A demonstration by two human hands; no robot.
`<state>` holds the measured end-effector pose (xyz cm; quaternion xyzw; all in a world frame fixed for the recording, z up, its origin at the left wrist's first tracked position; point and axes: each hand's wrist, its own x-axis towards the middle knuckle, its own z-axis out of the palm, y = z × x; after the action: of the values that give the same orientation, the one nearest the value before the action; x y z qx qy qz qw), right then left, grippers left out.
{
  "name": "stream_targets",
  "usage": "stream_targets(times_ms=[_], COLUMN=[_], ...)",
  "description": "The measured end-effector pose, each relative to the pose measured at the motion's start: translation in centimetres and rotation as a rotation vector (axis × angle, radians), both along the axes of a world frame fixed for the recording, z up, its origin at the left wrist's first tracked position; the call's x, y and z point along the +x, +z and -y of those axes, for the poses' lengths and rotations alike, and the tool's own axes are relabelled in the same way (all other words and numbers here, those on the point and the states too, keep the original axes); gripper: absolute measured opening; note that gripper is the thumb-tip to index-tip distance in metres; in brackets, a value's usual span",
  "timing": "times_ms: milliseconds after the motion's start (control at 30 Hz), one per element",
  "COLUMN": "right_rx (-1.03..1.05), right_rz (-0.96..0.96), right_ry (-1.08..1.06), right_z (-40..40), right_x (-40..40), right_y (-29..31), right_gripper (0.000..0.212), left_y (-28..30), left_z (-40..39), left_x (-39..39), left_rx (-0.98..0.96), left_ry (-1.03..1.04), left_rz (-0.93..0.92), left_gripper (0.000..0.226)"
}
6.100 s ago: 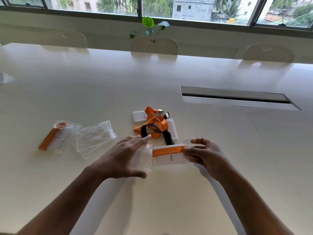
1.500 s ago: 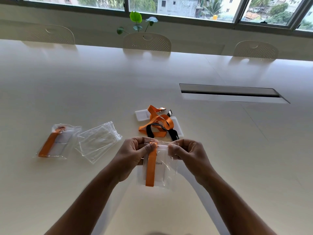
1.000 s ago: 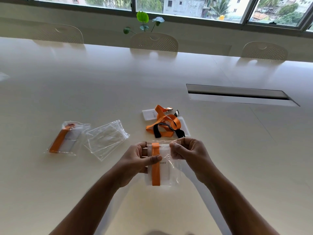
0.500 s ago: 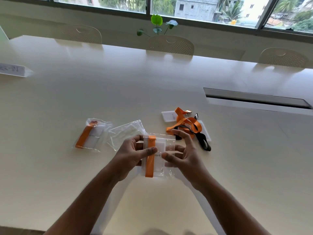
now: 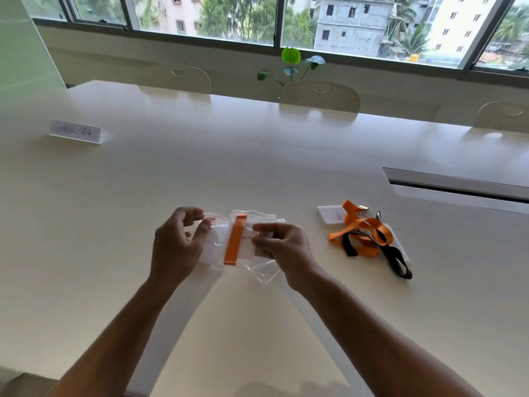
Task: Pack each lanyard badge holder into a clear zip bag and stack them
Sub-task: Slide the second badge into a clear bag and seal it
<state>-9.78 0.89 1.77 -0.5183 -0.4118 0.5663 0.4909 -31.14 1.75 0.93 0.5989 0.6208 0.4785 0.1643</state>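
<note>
Head view: bagged badge holder (image 5: 235,242) sits between both hands, left hand (image 5: 175,247) and right hand (image 5: 282,247) pinching its sides.

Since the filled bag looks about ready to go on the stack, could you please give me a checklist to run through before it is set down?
1. Badge holder with orange lanyard inside the clear zip bag: ok.
2. Zip strip pressed shut along its whole length: cannot tell.
3. Left hand pinches the bag's left edge: ok.
4. Right hand holds the bag's right side: ok.
5. Earlier packed bag to stack on, in view: not ok, hidden.
6. Unpacked lanyards lie apart, to the right: ok.
</note>
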Motion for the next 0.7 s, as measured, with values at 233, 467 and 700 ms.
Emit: stream_targets(times_ms=[233, 467, 700], right_rx=[-0.002, 0.131, 0.183], right_rz=[0.256, 0.553, 0.570], right_ry=[0.034, 0.070, 0.063], right_z=[-2.3, -3.9, -5.1], right_x=[-4.6, -6.3, -4.4], right_y=[-1.1, -2.0, -1.2], right_gripper=[0.021, 0.017, 0.006], left_y=[-1.8, -3.1, -2.8], left_z=[-0.6, -1.5, -2.8], left_x=[-1.9, -2.6, -5.0], left_rx=[-0.033, -0.087, -0.121], left_ry=[-0.241, -0.325, -0.299], left_rz=[-0.332, -0.581, -0.651], left_gripper=[0.051, 0.053, 0.052])
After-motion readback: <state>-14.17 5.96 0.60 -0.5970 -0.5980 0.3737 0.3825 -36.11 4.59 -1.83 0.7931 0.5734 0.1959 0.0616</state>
